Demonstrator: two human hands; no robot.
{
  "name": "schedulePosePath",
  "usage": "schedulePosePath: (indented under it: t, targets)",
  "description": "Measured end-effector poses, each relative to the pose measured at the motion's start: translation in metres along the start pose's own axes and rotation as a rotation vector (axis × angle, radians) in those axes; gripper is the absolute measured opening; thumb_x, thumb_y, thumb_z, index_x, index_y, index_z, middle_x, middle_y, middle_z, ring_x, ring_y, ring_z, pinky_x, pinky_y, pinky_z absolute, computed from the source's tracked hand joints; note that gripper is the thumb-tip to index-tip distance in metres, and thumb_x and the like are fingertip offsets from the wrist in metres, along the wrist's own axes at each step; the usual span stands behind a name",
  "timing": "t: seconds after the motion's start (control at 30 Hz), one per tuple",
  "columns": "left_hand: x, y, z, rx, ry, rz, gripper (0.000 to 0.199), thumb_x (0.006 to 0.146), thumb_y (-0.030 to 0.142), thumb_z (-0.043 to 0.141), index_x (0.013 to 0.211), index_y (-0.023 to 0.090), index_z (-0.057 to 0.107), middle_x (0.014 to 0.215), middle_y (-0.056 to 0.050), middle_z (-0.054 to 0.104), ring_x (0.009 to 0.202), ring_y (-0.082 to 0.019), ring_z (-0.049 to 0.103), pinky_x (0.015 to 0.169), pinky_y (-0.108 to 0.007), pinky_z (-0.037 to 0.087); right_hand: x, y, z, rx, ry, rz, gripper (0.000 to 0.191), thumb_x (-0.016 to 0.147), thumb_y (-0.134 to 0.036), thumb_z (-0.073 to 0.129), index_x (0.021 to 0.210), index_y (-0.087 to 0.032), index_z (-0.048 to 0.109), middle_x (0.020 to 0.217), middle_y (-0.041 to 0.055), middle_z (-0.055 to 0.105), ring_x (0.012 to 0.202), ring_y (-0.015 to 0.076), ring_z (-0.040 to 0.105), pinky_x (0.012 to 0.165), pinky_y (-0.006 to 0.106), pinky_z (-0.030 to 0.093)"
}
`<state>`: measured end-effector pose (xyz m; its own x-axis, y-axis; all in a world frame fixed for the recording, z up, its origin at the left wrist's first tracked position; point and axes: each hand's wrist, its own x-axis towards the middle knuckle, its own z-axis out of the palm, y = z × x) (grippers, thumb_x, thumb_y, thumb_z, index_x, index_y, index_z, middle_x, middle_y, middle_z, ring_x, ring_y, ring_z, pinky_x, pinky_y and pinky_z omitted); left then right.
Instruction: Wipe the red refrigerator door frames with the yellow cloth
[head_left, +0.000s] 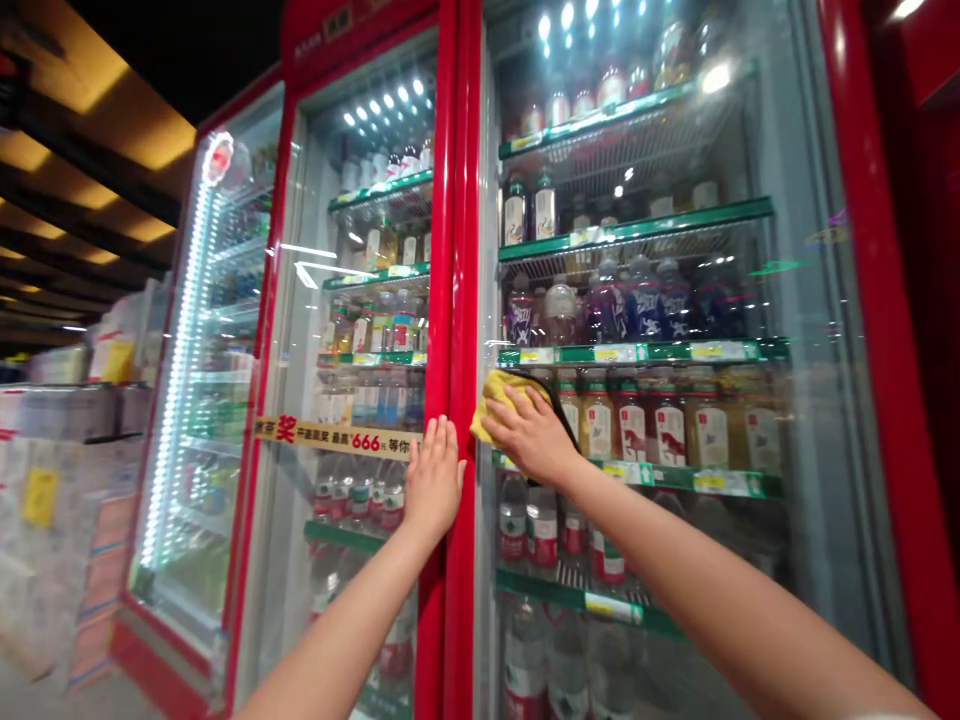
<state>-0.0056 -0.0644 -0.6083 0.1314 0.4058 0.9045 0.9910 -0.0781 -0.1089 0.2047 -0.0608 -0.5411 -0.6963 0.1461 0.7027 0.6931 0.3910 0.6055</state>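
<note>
My right hand (529,425) presses a yellow cloth (491,400) against the glass door (817,420) of a red drinks fridge, close to the door's left edge. A dark edge shows along the cloth's right side. Flat on the red frame (454,250) of the left door, my left hand (435,475) rests with its fingers stretched out and holds nothing. Beside its fingertips ends a printed promotional strip (337,438) stuck across the left door. Both hands are at about the same height, a short way apart.
Behind the glass, bottles (671,430) stand on several shelves with green edges and price tags. Another lit fridge (202,400) stands to the left. Farther left are stacked boxes (60,480), blurred. Lights reflect in the doors.
</note>
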Motion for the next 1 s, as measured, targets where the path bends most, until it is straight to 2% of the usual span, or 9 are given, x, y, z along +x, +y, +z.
schedulePosePath:
  t: [0.13, 0.3, 0.4, 0.5, 0.57, 0.73, 0.83, 0.93, 1.0]
  targets:
    - [0.01, 0.005, -0.007, -0.059, 0.037, 0.015, 0.062, 0.094, 0.018, 0.042, 0.155, 0.006, 0.036, 0.163, -0.022, 0.031, 0.155, -0.033, 0.025, 0.122, -0.057, 0.03, -0.043, 0.012, -0.011, -0.005, -0.12, -0.187, 0.047, 0.099, -0.021, 0.053, 0.144, -0.033, 0.053, 0.153, 0.0025, 0.054, 0.146, 0.0253, 0.04, 0.121, 0.051, 0.027]
    - [0.042, 0.024, -0.018, -0.195, 0.149, 0.14, 0.068, 0.093, 0.021, 0.045, 0.158, 0.007, 0.029, 0.166, -0.022, 0.023, 0.156, -0.034, 0.017, 0.123, -0.058, 0.028, -0.03, 0.074, -0.056, -0.144, -0.011, 0.16, 0.049, 0.099, -0.026, 0.054, 0.148, -0.032, 0.05, 0.16, 0.0036, 0.045, 0.15, 0.03, 0.034, 0.122, 0.055, 0.023]
    - [0.055, 0.043, -0.018, -0.249, 0.167, 0.193, 0.07, 0.094, 0.024, 0.046, 0.159, 0.011, 0.025, 0.168, -0.02, 0.022, 0.157, -0.033, 0.016, 0.124, -0.059, 0.026, -0.049, 0.067, -0.054, -0.163, 0.032, 0.215, 0.046, 0.098, -0.035, 0.058, 0.144, -0.03, 0.055, 0.159, 0.0047, 0.047, 0.151, 0.0306, 0.032, 0.123, 0.054, 0.022]
    - [0.055, 0.062, -0.015, -0.284, 0.178, 0.21, 0.068, 0.095, 0.024, 0.044, 0.16, 0.011, 0.024, 0.168, -0.019, 0.022, 0.157, -0.032, 0.015, 0.123, -0.059, 0.026, -0.086, 0.054, -0.044, -0.158, 0.003, 0.061, 0.04, 0.099, -0.034, 0.057, 0.139, -0.033, 0.058, 0.155, 0.0008, 0.052, 0.15, 0.026, 0.036, 0.122, 0.049, 0.024]
    - [0.055, 0.072, -0.013, -0.298, 0.169, 0.234, 0.067, 0.096, 0.024, 0.044, 0.159, 0.01, 0.026, 0.168, -0.02, 0.022, 0.157, -0.033, 0.014, 0.124, -0.059, 0.026, -0.1, 0.062, -0.049, -0.159, -0.037, -0.034, 0.038, 0.1, -0.031, 0.055, 0.138, -0.034, 0.059, 0.152, -0.0013, 0.055, 0.147, 0.0229, 0.04, 0.122, 0.047, 0.026]
    - [0.062, 0.098, -0.011, -0.331, 0.171, 0.288, 0.07, 0.095, 0.025, 0.047, 0.16, 0.012, 0.023, 0.168, -0.019, 0.02, 0.158, -0.032, 0.012, 0.124, -0.059, 0.024, -0.091, 0.108, -0.082, -0.21, 0.027, 0.207, 0.043, 0.099, -0.033, 0.057, 0.142, -0.031, 0.057, 0.156, 0.0028, 0.051, 0.149, 0.0282, 0.037, 0.122, 0.053, 0.023]
    - [0.059, 0.113, -0.011, -0.35, 0.165, 0.301, 0.071, 0.095, 0.025, 0.048, 0.161, 0.013, 0.022, 0.169, -0.019, 0.019, 0.158, -0.032, 0.011, 0.125, -0.059, 0.022, -0.105, 0.101, -0.077, -0.215, 0.075, 0.275, 0.045, 0.098, -0.034, 0.058, 0.142, -0.028, 0.057, 0.157, 0.0054, 0.049, 0.15, 0.0294, 0.035, 0.122, 0.052, 0.024]
    - [0.05, 0.124, -0.01, -0.371, 0.148, 0.318, 0.072, 0.096, 0.027, 0.048, 0.161, 0.015, 0.02, 0.169, -0.019, 0.016, 0.158, -0.032, 0.01, 0.125, -0.06, 0.021, -0.139, 0.085, -0.068, -0.212, 0.034, 0.133, 0.041, 0.097, -0.031, 0.059, 0.139, -0.031, 0.06, 0.152, 0.0023, 0.055, 0.148, 0.0258, 0.039, 0.123, 0.048, 0.024]
    - [0.045, 0.128, -0.01, -0.38, 0.135, 0.326, 0.072, 0.097, 0.027, 0.048, 0.162, 0.017, 0.018, 0.169, -0.018, 0.016, 0.158, -0.033, 0.01, 0.124, -0.062, 0.021, -0.156, 0.091, -0.074, -0.217, -0.001, 0.04, 0.039, 0.098, -0.03, 0.058, 0.137, -0.034, 0.061, 0.149, -0.0009, 0.058, 0.146, 0.0232, 0.042, 0.123, 0.046, 0.024]
